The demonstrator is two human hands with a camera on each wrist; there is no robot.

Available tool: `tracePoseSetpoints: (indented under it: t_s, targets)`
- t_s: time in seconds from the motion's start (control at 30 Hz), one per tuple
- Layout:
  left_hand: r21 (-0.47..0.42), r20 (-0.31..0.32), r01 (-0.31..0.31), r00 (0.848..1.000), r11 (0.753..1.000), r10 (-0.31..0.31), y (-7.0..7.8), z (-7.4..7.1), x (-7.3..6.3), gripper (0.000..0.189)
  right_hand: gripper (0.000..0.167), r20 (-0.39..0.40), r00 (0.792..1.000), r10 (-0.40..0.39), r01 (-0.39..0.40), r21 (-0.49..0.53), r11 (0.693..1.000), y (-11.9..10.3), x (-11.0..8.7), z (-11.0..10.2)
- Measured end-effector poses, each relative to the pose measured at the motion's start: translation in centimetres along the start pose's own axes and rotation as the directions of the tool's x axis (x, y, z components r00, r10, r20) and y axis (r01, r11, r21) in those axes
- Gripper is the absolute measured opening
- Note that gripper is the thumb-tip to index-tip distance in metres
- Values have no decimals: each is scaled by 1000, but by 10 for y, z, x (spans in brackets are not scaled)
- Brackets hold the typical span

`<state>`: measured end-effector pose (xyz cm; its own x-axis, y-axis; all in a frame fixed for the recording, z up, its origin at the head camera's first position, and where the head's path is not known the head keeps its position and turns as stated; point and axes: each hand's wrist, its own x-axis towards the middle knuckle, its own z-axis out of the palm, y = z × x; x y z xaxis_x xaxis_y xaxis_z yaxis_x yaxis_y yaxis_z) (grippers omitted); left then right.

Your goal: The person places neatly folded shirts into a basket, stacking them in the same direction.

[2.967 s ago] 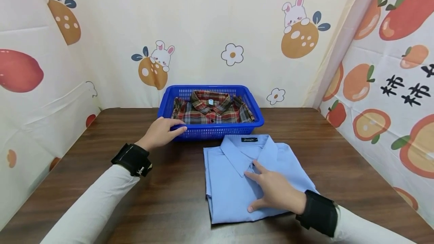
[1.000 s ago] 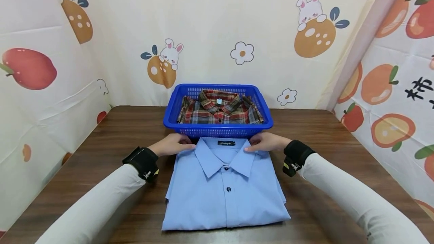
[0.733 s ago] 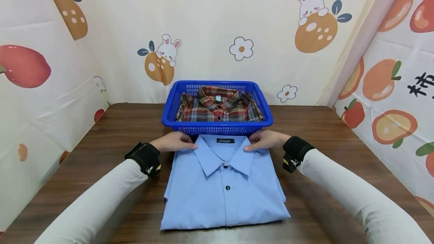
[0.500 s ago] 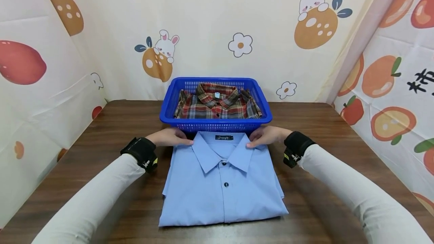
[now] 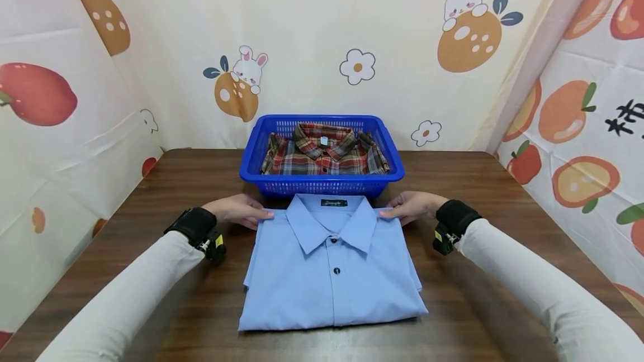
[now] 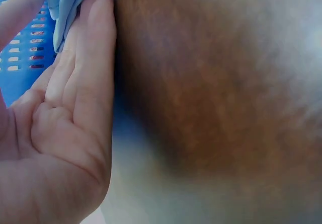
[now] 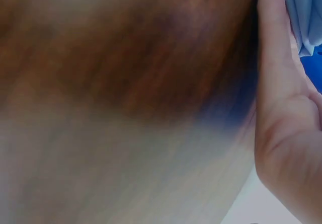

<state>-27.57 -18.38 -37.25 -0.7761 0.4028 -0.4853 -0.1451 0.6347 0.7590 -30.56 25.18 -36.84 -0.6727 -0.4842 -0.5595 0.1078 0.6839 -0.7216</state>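
A folded light blue button-up shirt (image 5: pixel 302 289) lies flat on the table, collar towards the basket. My left hand (image 5: pixel 238 209) pinches its far left shoulder corner, thumb on top. At the far right shoulder corner, my right hand (image 5: pixel 415 205) pinches the cloth the same way. In the left wrist view, the fingers of the left hand (image 6: pixel 65 133) extend beneath the blue cloth (image 6: pixel 75 2). The right wrist view has the right hand (image 7: pixel 287 108) with its fingers under the cloth (image 7: pixel 304 12); its thumb is out of sight there.
Just beyond the collar stands a blue plastic basket (image 5: pixel 322 187) holding a folded plaid shirt (image 5: pixel 322 162). Both rest on a brown wooden table (image 5: pixel 201 306). Printed curtains (image 5: pixel 302 32) enclose the back and sides.
My left hand has left the basket rim. The blue shirt has shifted left and been squared up before the basket. Over the last half second, both hands moved outward from the collar to the shoulder corners.
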Motion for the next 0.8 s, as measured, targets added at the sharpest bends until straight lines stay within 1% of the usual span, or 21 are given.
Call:
tracePoseSetpoints:
  t_s: [0.07,0.17,0.23,0.3,0.4,0.53,0.67,0.8]
  targets:
    - [-69,5,11,1000,998,-11,-1,1,-3,62,44,9,1000,2,-2,50,999,1,-3,1]
    - [-177,19,41,999,983,-38,-2,4,-7,59,34,19,1000,0,-2,134,991,2,-7,5]
    - [-257,46,65,997,964,-55,-2,7,-10,55,32,24,1000,1,-5,193,981,4,-10,8]
    - [-314,79,76,995,946,-53,-4,10,-12,52,33,23,1000,-1,-5,248,969,7,-13,10]
    - [-375,113,76,993,924,-36,-7,15,-16,50,36,31,999,-12,2,325,946,12,-18,15]
    - [-439,145,66,989,896,-2,-11,20,-22,50,36,73,997,-34,2,404,915,17,-25,22]
    - [-469,179,60,983,881,29,-12,28,-29,46,35,107,993,-43,-10,452,892,21,-30,30]
    - [-498,217,60,975,865,57,-12,38,-33,36,34,138,990,-41,-31,486,874,24,-36,36]
